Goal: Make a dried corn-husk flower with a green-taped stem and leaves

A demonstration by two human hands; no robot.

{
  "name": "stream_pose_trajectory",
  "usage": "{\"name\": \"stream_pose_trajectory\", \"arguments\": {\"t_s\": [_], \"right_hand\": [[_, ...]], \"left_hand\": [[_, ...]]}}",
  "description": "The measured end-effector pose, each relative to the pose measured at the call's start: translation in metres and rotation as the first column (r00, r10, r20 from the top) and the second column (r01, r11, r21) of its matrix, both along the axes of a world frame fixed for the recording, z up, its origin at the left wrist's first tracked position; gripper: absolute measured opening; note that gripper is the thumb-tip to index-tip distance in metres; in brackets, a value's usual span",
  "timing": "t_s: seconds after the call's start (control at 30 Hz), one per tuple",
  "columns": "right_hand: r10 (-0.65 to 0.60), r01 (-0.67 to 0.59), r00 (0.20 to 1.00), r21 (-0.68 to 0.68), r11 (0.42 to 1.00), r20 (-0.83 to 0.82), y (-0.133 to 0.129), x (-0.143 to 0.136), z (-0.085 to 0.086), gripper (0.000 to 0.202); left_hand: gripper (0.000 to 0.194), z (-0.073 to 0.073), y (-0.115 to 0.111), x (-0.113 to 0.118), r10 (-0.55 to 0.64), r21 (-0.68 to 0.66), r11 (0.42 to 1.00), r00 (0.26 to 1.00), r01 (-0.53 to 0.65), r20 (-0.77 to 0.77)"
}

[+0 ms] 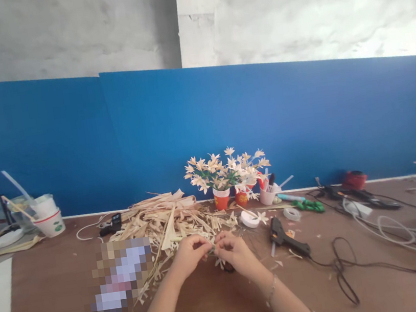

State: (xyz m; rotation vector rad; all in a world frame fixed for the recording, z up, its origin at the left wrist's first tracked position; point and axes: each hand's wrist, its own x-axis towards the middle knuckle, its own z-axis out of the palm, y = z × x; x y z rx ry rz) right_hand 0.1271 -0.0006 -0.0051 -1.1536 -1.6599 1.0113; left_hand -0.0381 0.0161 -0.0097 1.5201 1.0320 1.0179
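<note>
Two hands meet at the middle of the brown table [214, 310], fingertips pinched together over a small pale straw flower piece [219, 262]. Left hand [189, 255] is curled nearly closed, thumb and fingers nipping one end; right hand [235, 253] is curled the same way, gripping the other end. The piece is tiny and mostly hidden between the fingers, so its exact shape I cannot tell. It hangs just above the tabletop, right in front of the person.

Just behind the hands sprawls a big heap of dried tan leaf strips [163, 221], plenty of it uncut. Beyond that, against the blue partition wall [304, 122], stand red paper cups [222, 199] holding finished cream straw flowers on green stems [227, 168], a full bunch already made. So, by my reading, a good batch is done, one more bloom is being shaped, and the pile says lots remains.

Near the right hand lies a black glue gun [287, 238], its cord trailing off. A white tape roll [248, 219] and green-handled scissors [310, 206] sit close by.
</note>
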Motion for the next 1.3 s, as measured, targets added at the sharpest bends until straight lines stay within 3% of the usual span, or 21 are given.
{"name": "stream_pose_trajectory", "arguments": {"t_s": [0.27, 0.4, 0.47, 0.53, 0.63, 0.73, 1.07, 1.3], "right_hand": [[0.080, -0.153, 0.943, -0.208, 0.966, -0.322, -0.001, 0.000, 0.002, 0.022], [0.121, -0.219, 0.932, -0.267, 0.938, -0.341, -0.002, 0.000, 0.004, 0.023], [0.072, -0.110, 0.975, -0.170, 0.979, -0.211, -0.002, -0.001, 0.003, 0.020], [-0.042, 0.043, 0.999, 0.034, 0.998, -0.030, -0.002, -0.003, 0.001, 0.009], [-0.206, 0.139, 0.966, 0.358, 0.923, 0.157, -0.005, -0.006, -0.002, 0.009], [-0.308, 0.137, 0.917, 0.527, 0.839, 0.253, -0.006, -0.007, -0.004, 0.008], [-0.418, 0.127, 0.843, 0.629, 0.767, 0.339, -0.010, -0.006, 0.001, 0.010], [-0.500, 0.163, 0.793, 0.668, 0.726, 0.350, -0.014, -0.008, 0.005, 0.009]], "left_hand": [[0.019, 0.009, -0.002, -0.002, -0.057, -0.026, 0.998, 0.998, 0.058, 0.035], [0.020, 0.013, -0.007, 0.000, -0.080, 0.009, 0.997, 0.995, 0.080, 0.059], [0.020, 0.012, -0.008, 0.002, -0.062, -0.004, 0.998, 0.996, 0.062, 0.070], [0.020, 0.011, -0.008, 0.005, -0.023, -0.017, 1.000, 0.998, 0.025, 0.065], [0.019, 0.007, -0.007, 0.008, 0.024, -0.021, 1.000, 0.998, -0.023, 0.052], [0.021, 0.003, -0.004, 0.009, 0.051, -0.044, 0.998, 0.997, -0.048, 0.052], [0.026, 0.005, -0.003, 0.006, 0.019, -0.134, 0.991, 0.997, -0.008, 0.078], [0.030, 0.008, -0.008, 0.013, 0.024, -0.249, 0.968, 0.971, 0.037, 0.237]]}}
